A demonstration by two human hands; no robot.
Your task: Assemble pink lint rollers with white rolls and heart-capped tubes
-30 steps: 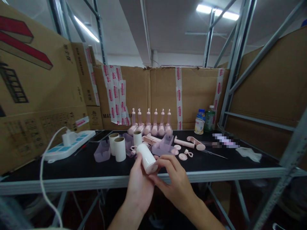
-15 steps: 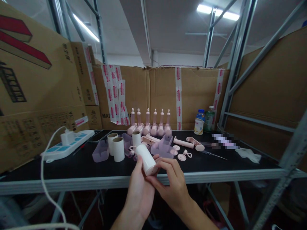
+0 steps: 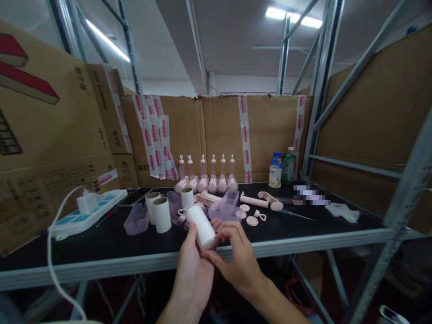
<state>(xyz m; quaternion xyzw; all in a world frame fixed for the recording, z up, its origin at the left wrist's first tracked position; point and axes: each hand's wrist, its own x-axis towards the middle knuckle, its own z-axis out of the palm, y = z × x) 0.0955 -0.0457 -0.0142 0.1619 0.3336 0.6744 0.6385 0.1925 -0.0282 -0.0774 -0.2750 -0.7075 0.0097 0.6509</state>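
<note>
A glossy white lint-roller roll [image 3: 201, 227] lies tilted in my left hand [image 3: 192, 270], whose fingers wrap around it, over the table's front edge. The fingertips of my right hand [image 3: 236, 256] close on the roll's lower end, the thumb underneath. Just behind stand several more white rolls [image 3: 162, 216] with brown cardboard cores. About them lie translucent purple trays [image 3: 137, 219], pink handle parts [image 3: 254, 200], flat pink discs [image 3: 252, 221] and a pink loop piece [image 3: 260, 215]. The roll's lower end is partly hidden by my fingers.
Several pink pieces with upright translucent necks [image 3: 213, 180] stand in a row at the back. A white power strip [image 3: 87, 216] with a cable is on the left. To the right are bottles [image 3: 276, 171], pointed tweezers [image 3: 297, 215] and a crumpled tissue [image 3: 342, 212]. Cardboard walls [image 3: 222, 135] enclose the table.
The view has shifted slightly, so the table items appear a little further left. Both hands keep their hold on the roll, with the right fingers shifted slightly at its lower end.
</note>
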